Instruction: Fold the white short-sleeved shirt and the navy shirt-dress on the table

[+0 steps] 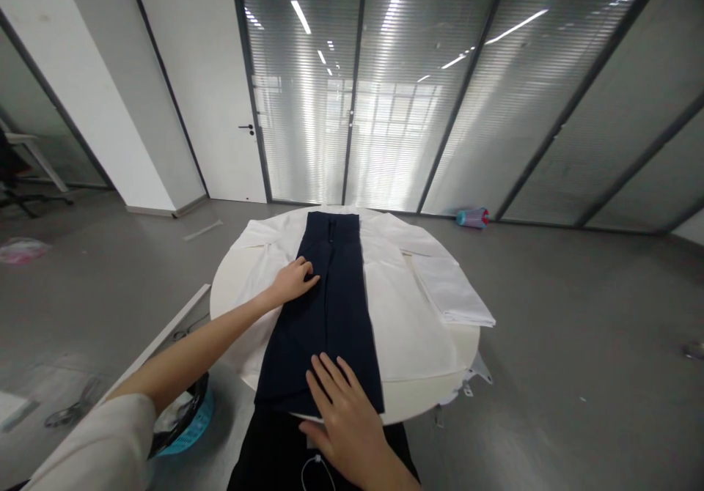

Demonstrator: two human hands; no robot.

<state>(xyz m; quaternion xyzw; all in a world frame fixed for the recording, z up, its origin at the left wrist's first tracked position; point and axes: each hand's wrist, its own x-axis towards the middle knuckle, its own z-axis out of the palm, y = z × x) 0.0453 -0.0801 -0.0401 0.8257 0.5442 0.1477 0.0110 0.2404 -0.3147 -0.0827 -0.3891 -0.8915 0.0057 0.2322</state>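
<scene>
A dark navy skirt (pixel 341 300) lies lengthwise over a spread white shirt (pixel 404 330) on a round white table (pixel 423 396). Its waistband, with a small opening in the middle, points away from me. My left hand (pixel 295 280) rests on the skirt's left side, thumb out and fingers loosely bent, with nothing visibly gripped. Near the hem, my right hand (pixel 349 418) is open, its fingers stretched over the skirt's lower edge. One sleeve of the shirt lies folded on the right side of the table.
At lower left on the floor stands a blue basket (pixel 190 425) with a dark liner. A blue and red cylindrical object (pixel 472 218) lies by the glass wall. A white door (pixel 203 95) and a pillar (pixel 104 80) stand behind, at left. White tags (pixel 467 389) hang below the table's right edge.
</scene>
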